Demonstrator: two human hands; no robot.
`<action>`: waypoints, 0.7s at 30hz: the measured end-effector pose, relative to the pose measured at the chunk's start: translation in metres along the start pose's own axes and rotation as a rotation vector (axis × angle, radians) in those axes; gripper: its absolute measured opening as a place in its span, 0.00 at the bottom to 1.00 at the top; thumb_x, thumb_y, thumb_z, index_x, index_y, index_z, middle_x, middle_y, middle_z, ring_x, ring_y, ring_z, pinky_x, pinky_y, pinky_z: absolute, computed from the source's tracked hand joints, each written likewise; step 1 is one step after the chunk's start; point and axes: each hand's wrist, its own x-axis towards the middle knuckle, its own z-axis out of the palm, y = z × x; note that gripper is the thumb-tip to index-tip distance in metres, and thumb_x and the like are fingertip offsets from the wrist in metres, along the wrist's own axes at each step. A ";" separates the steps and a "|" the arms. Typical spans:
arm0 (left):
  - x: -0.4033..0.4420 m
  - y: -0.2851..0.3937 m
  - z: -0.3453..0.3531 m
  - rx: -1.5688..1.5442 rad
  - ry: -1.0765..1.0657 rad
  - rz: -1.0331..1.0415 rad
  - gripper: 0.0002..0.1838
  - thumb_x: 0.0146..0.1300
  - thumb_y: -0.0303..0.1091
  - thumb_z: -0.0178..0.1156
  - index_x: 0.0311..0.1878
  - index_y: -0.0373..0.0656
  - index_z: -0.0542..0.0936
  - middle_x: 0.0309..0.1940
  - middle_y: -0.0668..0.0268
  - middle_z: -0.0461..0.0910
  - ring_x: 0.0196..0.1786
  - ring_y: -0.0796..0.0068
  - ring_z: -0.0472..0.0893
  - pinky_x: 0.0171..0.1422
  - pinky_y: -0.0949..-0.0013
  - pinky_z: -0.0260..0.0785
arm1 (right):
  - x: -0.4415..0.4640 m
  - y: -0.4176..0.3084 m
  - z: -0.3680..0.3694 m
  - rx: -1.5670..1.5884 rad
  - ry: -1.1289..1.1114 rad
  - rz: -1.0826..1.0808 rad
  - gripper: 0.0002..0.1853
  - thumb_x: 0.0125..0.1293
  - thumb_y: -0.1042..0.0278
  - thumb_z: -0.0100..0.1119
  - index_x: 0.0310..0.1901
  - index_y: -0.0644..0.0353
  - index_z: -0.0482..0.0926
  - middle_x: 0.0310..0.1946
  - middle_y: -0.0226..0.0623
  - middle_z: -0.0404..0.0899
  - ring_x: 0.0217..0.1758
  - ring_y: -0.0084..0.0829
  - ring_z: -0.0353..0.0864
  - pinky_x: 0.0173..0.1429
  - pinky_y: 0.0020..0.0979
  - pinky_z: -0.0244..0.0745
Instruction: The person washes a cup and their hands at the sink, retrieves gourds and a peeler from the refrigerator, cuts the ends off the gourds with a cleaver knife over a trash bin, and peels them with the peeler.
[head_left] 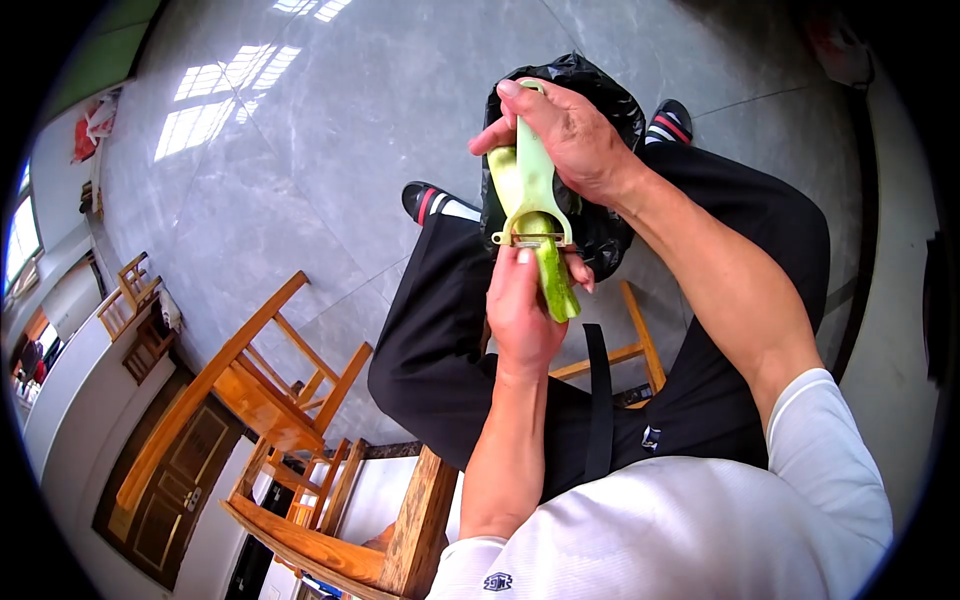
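My right hand (575, 130) is closed around the handle of a pale green peeler (534, 175), its fingers pointing left. The peeler's blade lies across a long green cucumber (557, 282). Its far part looks pale and peeled, while the near end keeps darker green skin. My left hand (525, 315) grips the cucumber near that end, thumb close to the blade. Below both hands is a black plastic bag (605, 95), opened out between my feet. The bag's inside is mostly hidden by my hands and the cucumber.
My knees in black trousers (440, 340) flank the bag, with striped slippers (672, 122) on the grey tiled floor (330, 150). To the left stand a wooden chair (265, 400) and other wooden furniture. A wall (895, 220) runs along the right, and a brown door (165, 480) is at lower left.
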 end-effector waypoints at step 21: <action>-0.007 0.000 0.000 -0.225 -0.129 -0.054 0.15 0.81 0.40 0.45 0.59 0.37 0.70 0.41 0.61 0.71 0.29 0.79 0.65 0.33 0.72 0.62 | 0.001 0.022 -0.015 0.153 0.026 0.022 0.23 0.77 0.43 0.54 0.40 0.60 0.76 0.39 0.48 0.88 0.36 0.28 0.87 0.42 0.29 0.83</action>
